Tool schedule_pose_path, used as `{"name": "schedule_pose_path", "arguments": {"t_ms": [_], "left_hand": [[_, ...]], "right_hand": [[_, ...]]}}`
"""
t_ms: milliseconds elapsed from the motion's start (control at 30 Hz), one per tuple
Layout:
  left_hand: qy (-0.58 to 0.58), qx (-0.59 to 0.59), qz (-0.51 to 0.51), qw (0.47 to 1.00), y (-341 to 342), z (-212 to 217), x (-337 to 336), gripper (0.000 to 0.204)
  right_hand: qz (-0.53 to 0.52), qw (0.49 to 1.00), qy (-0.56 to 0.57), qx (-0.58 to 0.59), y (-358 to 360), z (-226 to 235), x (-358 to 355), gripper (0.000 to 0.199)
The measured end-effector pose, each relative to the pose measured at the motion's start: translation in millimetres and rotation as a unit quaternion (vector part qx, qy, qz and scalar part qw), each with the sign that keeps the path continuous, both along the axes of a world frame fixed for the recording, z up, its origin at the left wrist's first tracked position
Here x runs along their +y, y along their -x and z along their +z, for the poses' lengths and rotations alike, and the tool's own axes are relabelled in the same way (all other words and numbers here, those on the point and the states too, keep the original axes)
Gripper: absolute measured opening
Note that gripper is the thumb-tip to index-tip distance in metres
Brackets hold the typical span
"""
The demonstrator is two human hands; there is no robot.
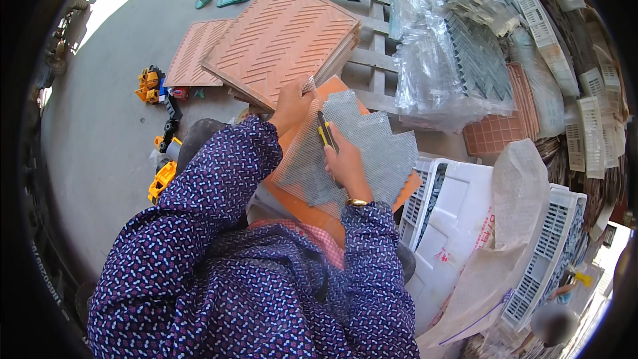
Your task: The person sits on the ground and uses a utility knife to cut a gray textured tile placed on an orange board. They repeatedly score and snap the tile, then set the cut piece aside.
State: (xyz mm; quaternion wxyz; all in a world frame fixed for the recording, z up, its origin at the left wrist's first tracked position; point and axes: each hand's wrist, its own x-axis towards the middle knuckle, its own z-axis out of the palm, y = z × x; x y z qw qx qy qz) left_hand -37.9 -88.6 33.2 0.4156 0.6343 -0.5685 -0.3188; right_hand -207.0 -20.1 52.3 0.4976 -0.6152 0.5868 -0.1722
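Observation:
A grey mosaic tile sheet with stepped edges lies backed with white mesh in front of me, over an orange board. My left hand pinches the mesh at its upper left edge, where the net sticks up past the fingers. In my right hand is a yellow and black utility knife, its tip pointing away from me over the mesh. The right fingers are wrapped round its handle, close above the sheet. Whether the blade touches the mesh I cannot tell.
Beyond my left hand stands a stack of orange herringbone-patterned trays on a grey pallet. Plastic-wrapped tile sheets are at the far right. White crates and a white foam lid stand right. Yellow toy vehicles lie left.

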Motion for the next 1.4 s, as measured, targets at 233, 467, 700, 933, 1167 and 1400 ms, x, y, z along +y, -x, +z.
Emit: {"name": "schedule_pose_path", "arguments": {"t_ms": [233,467,700,933,1167,1400], "left_hand": [[-0.057,0.06,0.045,0.996,3,-3,-2,0.015],[-0.088,0.128,-0.002,0.988,-9,-9,-3,0.021],[-0.138,0.063,-0.153,0.976,-18,-12,20,0.029],[-0.003,0.011,-0.041,0.999,-25,-24,16,0.019],[-0.086,0.181,-0.017,0.98,-18,-16,9,0.023],[-0.13,0.168,-0.028,0.977,1,0,5,0.022]], "right_hand": [[0.059,0.993,0.044,0.087,-3,16,34,0.055],[0.036,0.983,0.168,0.061,-3,-11,60,0.058],[-0.113,0.98,-0.089,-0.136,-2,-8,60,0.053],[-0.07,0.993,-0.052,-0.083,-5,1,32,0.053],[-0.009,0.999,0.01,0.046,-16,-2,39,0.051],[0.045,0.988,0.116,0.096,-20,2,58,0.053]]}}
